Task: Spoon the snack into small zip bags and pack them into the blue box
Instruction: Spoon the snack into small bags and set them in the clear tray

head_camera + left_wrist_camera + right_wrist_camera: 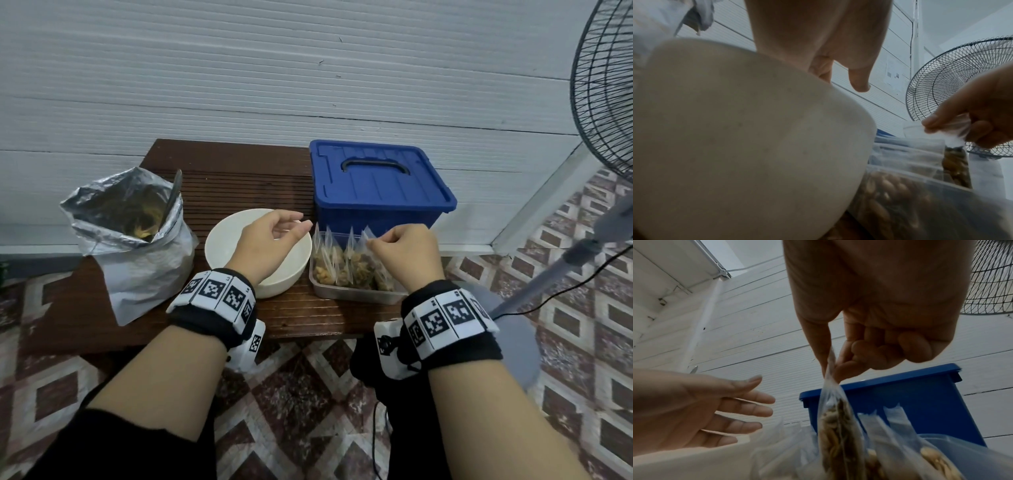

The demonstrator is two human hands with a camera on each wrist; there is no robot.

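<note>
Several filled small zip bags (346, 265) stand upright in a clear plastic tray (356, 294) on the dark wooden worktop (239, 178), directly beneath the right hand (402, 255); that hand pinches the top edge of one zip bag (835, 423) between thumb and forefinger, its other fingers curled into the palm, and the bag hangs from the pinch with snack pieces in its lower part, its bottom down among the other bags. Just beyond the right hand, touching or nearly touching the tray's far side, sits the blue box (380, 185) with its lid on and its handle lying flat. The left hand (270, 240) hovers to the left of the right hand, above the white bowl (226, 240), fingers loosely spread and holding nothing; from the right wrist view its palm faces toward the pinched bag with a gap between them. Further left of the left hand stands an open silver foil bag (137, 246) with snack inside and a spoon handle (173, 198) sticking up from its mouth. To the right of the right hand, off the worktop, a standing fan (603, 102) rises from the patterned tiled floor (308, 411)
</note>
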